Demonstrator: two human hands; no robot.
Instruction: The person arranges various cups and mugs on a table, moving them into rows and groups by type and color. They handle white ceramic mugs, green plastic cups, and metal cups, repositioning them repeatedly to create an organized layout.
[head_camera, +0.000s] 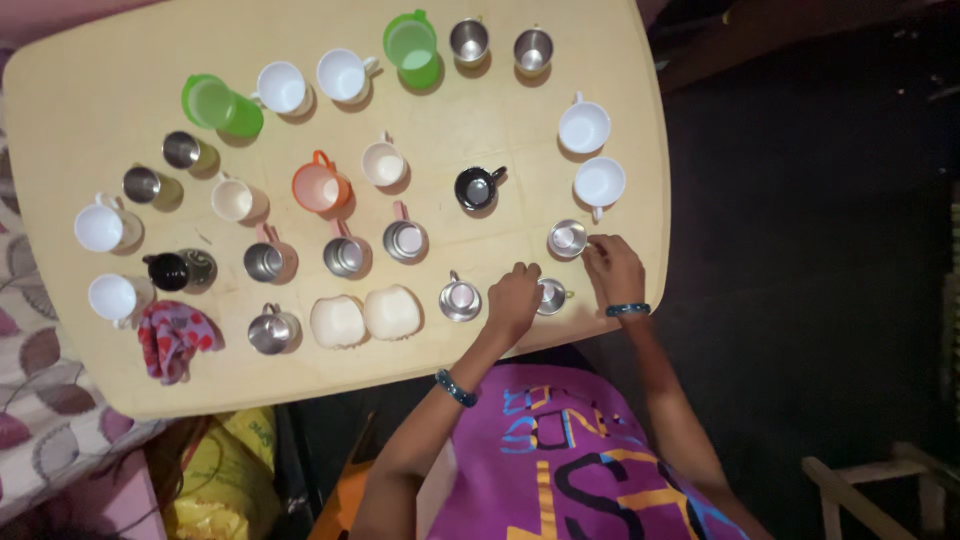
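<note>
On a pale yellow table (90, 70) stand many cups and mugs. My left hand (513, 297) rests on the table near the front edge, between a small steel cup (460, 298) and another steel cup (552, 296), which it touches or partly covers. My right hand (612, 268) has its fingertips at the rim of a steel cup (567, 238). Both wrists wear blue bangles. Whether either hand grips a cup is unclear.
White mugs (584, 127), green plastic mugs (412, 45), an orange mug (320, 186), a black cup (475, 187) and several steel cups cover the table. Two cream upturned bowls (365, 316) and a red patterned cloth (175, 338) lie near the front edge. The floor to the right is dark.
</note>
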